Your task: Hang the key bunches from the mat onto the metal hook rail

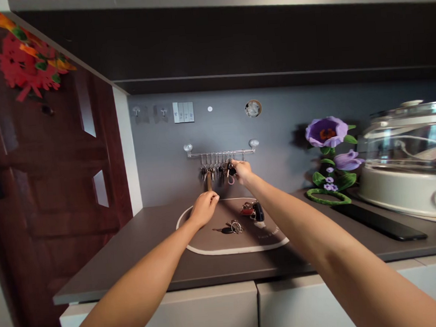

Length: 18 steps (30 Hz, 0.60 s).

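Observation:
A clear hook rail (221, 153) on the grey wall carries a row of keys (213, 172) on small hooks. My right hand (243, 171) is at the rail's right part, its fingers closed on a bunch of keys (230, 170) with a dark fob and a pinkish ring. My left hand (205, 207) is lower, over the mat, with fingers curled. A brown strap (209, 181) hangs just above its fingertips; whether they grip it is hidden. On the brown mat (194, 247) lie a key with a metal ring (236, 226) and another bunch with a black car fob (258, 212).
A purple flower ornament (327, 133), a black phone (382, 224) and a white appliance with a clear lid (395, 186) stand or lie to the right. A shelf (232, 43) overhangs the counter (124, 262). A red-brown door (56, 204) is on the left.

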Tool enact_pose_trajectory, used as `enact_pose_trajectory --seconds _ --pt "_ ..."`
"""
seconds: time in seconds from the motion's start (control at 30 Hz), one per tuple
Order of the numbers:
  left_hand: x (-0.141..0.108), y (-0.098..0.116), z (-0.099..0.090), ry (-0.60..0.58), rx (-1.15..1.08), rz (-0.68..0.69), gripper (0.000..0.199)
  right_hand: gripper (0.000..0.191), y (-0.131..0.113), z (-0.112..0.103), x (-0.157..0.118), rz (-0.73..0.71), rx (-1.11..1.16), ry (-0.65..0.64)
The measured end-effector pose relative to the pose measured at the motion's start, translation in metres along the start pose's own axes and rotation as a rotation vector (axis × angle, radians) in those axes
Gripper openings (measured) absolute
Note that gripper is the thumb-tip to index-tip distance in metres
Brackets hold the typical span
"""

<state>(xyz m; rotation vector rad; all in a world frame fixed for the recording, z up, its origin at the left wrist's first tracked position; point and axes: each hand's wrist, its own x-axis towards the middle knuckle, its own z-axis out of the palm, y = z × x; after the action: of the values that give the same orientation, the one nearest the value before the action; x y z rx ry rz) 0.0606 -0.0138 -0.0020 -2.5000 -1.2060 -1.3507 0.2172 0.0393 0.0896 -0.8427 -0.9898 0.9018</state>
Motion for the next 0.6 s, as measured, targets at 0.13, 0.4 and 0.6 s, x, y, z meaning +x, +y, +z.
enact_pose_trajectory --seconds 0.13,0.4,0.6 --pt "0.0 -0.001 0.001 0.001 0.011 0.023 0.023 0.017 0.004 0.004 0.01 0.041 -0.011 0.067" --pt "0.0 -0.003 0.002 -0.013 0.017 0.037 0.026 0.015 0.008 0.008 0.017 0.071 0.048 0.12" --pt "0.001 -0.005 0.002 -0.032 0.019 0.039 0.027 0.016 0.015 0.006 0.021 0.065 -0.015 0.116"
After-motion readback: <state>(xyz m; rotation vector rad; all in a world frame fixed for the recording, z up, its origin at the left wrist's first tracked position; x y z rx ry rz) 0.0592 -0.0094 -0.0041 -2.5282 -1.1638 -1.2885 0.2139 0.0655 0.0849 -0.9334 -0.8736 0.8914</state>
